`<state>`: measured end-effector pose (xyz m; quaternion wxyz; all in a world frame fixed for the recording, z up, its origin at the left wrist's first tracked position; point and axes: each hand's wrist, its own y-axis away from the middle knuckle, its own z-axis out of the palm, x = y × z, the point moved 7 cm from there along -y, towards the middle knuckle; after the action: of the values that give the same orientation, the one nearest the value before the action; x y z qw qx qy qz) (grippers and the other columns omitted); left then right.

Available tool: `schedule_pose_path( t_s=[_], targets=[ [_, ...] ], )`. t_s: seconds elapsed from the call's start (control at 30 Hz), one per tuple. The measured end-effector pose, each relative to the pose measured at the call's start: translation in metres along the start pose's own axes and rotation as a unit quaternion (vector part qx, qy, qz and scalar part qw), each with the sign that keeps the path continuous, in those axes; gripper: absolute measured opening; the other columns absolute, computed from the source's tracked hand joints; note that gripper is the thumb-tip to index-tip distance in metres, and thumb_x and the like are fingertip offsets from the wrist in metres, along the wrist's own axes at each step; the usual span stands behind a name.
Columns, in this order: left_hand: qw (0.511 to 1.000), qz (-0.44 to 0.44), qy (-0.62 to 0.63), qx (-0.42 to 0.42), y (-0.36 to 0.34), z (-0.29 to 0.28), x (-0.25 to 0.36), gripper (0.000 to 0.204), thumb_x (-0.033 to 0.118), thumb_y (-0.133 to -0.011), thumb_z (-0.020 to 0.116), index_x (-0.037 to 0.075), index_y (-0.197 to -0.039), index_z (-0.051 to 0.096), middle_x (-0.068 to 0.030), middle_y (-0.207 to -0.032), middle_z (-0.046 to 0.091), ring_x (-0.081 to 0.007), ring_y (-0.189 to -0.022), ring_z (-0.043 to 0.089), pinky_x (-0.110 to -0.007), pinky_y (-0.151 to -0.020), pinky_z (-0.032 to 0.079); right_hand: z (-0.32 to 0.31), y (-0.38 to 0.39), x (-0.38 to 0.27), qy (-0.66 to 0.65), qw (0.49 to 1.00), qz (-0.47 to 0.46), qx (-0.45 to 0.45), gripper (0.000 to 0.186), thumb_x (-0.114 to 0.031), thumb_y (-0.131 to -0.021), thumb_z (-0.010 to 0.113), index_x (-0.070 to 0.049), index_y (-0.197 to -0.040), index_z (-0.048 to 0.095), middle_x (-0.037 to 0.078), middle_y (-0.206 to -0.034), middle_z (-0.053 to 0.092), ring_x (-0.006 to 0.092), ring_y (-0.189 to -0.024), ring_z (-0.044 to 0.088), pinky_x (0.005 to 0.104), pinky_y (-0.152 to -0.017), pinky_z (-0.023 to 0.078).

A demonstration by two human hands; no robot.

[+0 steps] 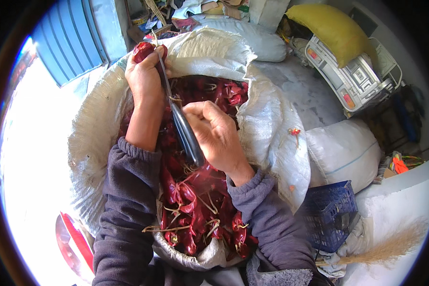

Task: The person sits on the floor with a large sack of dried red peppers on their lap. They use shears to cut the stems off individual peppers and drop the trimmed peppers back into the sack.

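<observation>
My left hand (145,81) is closed around a shiny red dried chili pepper (143,51), with its pale stem pointing up. A black-handled cutting tool (186,133) slants from that hand down to the right. Its narrow end lies against my left thumb, and its thick handle end hangs over the sack. My right hand (219,136) curls against the handle's right side; some of its fingers are hidden, so its exact hold is unclear. Beneath both hands, many dried red chili peppers (190,195) with pale stems fill an open white woven sack (271,119).
To the right stand a stuffed white sack (345,145) and a blue plastic crate (326,214), with a straw broom (386,248) below. A yellow sack (333,28) rests on a white vehicle's rear (352,78). A blue ribbed metal door (66,40) is at upper left.
</observation>
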<state>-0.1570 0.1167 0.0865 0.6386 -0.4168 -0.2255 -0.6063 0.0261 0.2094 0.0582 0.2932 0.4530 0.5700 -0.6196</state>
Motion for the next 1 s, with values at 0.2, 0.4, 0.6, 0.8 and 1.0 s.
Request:
schedule_pose_path(
  t_s=[0.2,0.4,0.6,0.8,1.0],
  targets=[
    [0.998,0.031,-0.040,-0.036,0.002,0.017,0.005,0.014,0.011,-0.098,0.071,0.002,-0.106,0.064,-0.0057,-0.074,0.065,-0.0114,-0.052,0.053,-0.023,-0.044,0.039,0.008,-0.017,0.007,-0.022,0.997,0.009,-0.071,0.054,-0.023,-0.097,0.075,0.006,-0.136,0.050,0.003,-0.090,0.064,0.0065,-0.076,0.060,0.0231,-0.065,0.049],
    [0.995,0.056,-0.069,-0.049,0.008,0.026,0.012,0.012,0.006,-0.093,0.075,0.004,-0.100,0.065,-0.0042,-0.073,0.068,-0.0121,-0.054,0.059,-0.026,-0.051,0.046,0.006,-0.021,0.010,0.019,0.989,0.090,-0.118,0.062,-0.021,-0.092,0.074,0.004,-0.142,0.046,0.000,-0.073,0.058,0.0081,-0.065,0.052,0.0279,-0.060,0.044],
    [0.996,0.057,0.008,-0.067,0.009,0.030,0.002,0.020,0.003,-0.094,0.073,0.001,-0.112,0.064,-0.0091,-0.093,0.072,-0.0176,-0.076,0.070,-0.029,-0.068,0.058,0.002,-0.016,0.021,-0.089,0.985,0.063,-0.133,0.056,-0.015,-0.087,0.076,0.006,-0.132,0.050,0.006,-0.081,0.059,0.0109,-0.073,0.056,0.0354,-0.066,0.048],
    [0.986,0.037,0.079,-0.140,0.013,0.028,-0.001,0.023,-0.001,-0.098,0.067,-0.002,-0.120,0.060,-0.0159,-0.107,0.070,-0.0282,-0.094,0.073,-0.045,-0.086,0.066,0.009,0.011,0.013,-0.275,0.936,0.131,-0.178,0.057,-0.011,-0.099,0.066,0.000,-0.149,0.040,0.010,-0.096,0.067,0.0184,-0.083,0.070,0.0336,-0.078,0.057],
    [0.987,0.021,0.087,-0.134,0.003,0.001,0.000,0.016,-0.003,-0.098,0.064,-0.002,-0.115,0.063,-0.0143,-0.105,0.071,-0.0262,-0.092,0.072,-0.042,-0.086,0.064,0.017,0.053,-0.020,-0.287,0.908,0.212,-0.219,0.066,-0.018,-0.103,0.067,0.003,-0.154,0.032,0.015,-0.115,0.064,0.0276,-0.110,0.071,0.0402,-0.097,0.058]
  ],
)
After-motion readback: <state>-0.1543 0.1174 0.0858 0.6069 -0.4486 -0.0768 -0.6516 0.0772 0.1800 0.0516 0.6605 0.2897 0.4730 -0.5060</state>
